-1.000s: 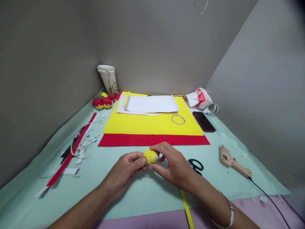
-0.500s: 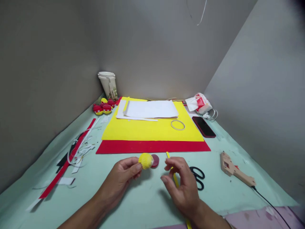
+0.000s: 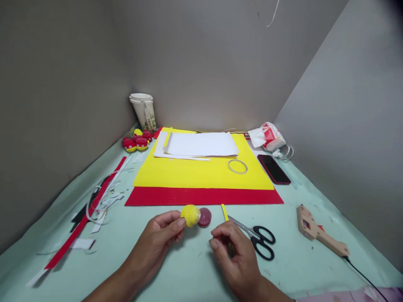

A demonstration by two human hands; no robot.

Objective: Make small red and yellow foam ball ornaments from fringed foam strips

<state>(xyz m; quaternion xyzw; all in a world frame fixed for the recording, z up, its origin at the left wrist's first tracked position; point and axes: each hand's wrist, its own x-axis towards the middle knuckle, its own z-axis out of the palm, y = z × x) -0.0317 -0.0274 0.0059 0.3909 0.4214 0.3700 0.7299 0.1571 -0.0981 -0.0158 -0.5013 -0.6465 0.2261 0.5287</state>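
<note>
My left hand (image 3: 157,237) pinches a small yellow ribbed dome (image 3: 190,215) between thumb and fingers, with a whitish patch on its right edge. Directly right of the dome is a dark red disc (image 3: 205,217); I cannot tell whether the two touch. My right hand (image 3: 234,251) hovers over the table with loosely curled fingers, the thumb tip a little apart from the index finger and nothing visible between them. Partly hidden behind this hand is a narrow yellow strip (image 3: 224,212). Black-handled scissors (image 3: 261,239) lie just right of the hand.
Yellow sheets (image 3: 189,176) lie on a red sheet (image 3: 204,196), with white paper (image 3: 201,144) and a ring (image 3: 237,166) on top. A glue gun (image 3: 321,233) and phone (image 3: 273,169) are right. Strips (image 3: 85,220), red-yellow domes (image 3: 135,144) and a cup (image 3: 143,111) are left.
My right hand has moved slightly down, its thumb and index finger drawing closer together, and more of the scissors shows. My left hand still holds the dome. The view has shifted slightly.
</note>
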